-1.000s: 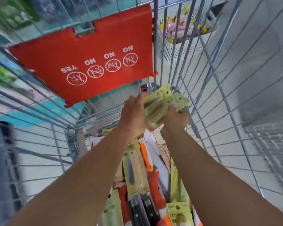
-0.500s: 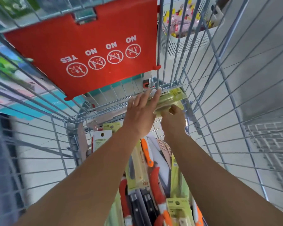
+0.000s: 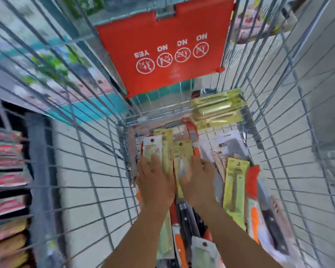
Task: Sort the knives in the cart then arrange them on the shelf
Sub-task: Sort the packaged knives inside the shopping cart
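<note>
Both hands, left hand [image 3: 155,182] and right hand [image 3: 198,180], lie spread flat on the packaged knives [image 3: 182,151] below the red seat flap [image 3: 162,55], probably picking matches; a sorted yellow stack [image 3: 218,110] rests just under it.

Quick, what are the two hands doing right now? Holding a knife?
Left hand: open, fingers flat on the packaged knives in the cart, holding nothing.
Right hand: open, resting on a knife pack, no grip.
</note>
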The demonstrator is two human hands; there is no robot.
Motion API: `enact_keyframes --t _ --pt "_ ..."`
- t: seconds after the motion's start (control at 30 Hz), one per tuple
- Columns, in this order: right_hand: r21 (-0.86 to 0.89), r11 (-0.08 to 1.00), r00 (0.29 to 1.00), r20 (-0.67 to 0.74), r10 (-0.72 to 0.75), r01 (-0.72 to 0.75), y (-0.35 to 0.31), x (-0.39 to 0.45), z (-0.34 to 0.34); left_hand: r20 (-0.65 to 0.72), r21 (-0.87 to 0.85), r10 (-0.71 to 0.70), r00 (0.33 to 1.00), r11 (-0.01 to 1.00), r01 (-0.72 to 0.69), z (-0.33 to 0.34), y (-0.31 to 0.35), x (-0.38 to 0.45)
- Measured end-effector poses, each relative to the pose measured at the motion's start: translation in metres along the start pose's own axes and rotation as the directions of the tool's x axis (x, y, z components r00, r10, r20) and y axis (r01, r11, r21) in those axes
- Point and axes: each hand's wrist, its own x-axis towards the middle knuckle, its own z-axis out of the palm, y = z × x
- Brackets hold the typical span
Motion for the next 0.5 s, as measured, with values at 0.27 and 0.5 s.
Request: enact_keyframes --t 0.27,0.5 --pt "-0.072 0.995 0.997 0.038 0.068 -0.065 -0.006 -0.016 0.007 -0.011 -0.078 -0.117 0.993 0.99 0.116 -0.009 -0.005 0.0" --pt "0.035 0.974 0.973 0.053 0.224 -0.226 -0.007 -0.013 -0.011 -0.042 -0.203 -0.238 0.97 0.953 0.225 -0.029 0.003 -0.005"
